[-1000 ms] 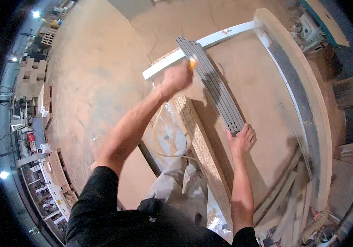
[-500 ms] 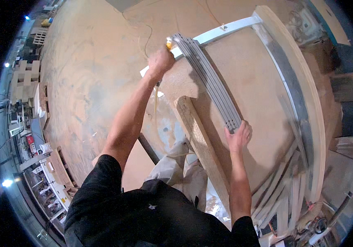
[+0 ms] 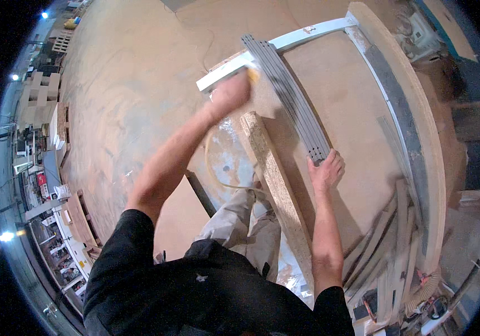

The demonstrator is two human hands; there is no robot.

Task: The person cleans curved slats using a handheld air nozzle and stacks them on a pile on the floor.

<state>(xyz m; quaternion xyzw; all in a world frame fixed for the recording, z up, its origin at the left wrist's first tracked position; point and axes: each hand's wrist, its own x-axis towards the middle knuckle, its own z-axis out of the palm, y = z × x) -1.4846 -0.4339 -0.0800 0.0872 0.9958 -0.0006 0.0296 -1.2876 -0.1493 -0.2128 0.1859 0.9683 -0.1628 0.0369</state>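
A bundle of long grey strips (image 3: 293,101) lies slantwise in front of me, its far end over a white beam (image 3: 226,71). My right hand (image 3: 325,169) is closed round the near end of the bundle. My left hand (image 3: 231,92), blurred by motion, is closed on a hose-fed tool like an air gun with a yellow part (image 3: 253,74) showing beside the strips; the rest of it is hidden in my fist. A thin yellowish hose (image 3: 209,159) curves down from below that hand toward my legs.
A chipboard-sided beam (image 3: 273,173) runs between my legs and the strips. On the right stands a curved wooden edge (image 3: 419,106) with a metal rail inside it. Loose slats (image 3: 388,241) are piled at the lower right. A board (image 3: 178,215) leans by my left leg.
My left hand has moved right and slightly nearer with the tool, from the strips' far end to beside them. My right hand still grips the near end, which sits slightly higher in view.
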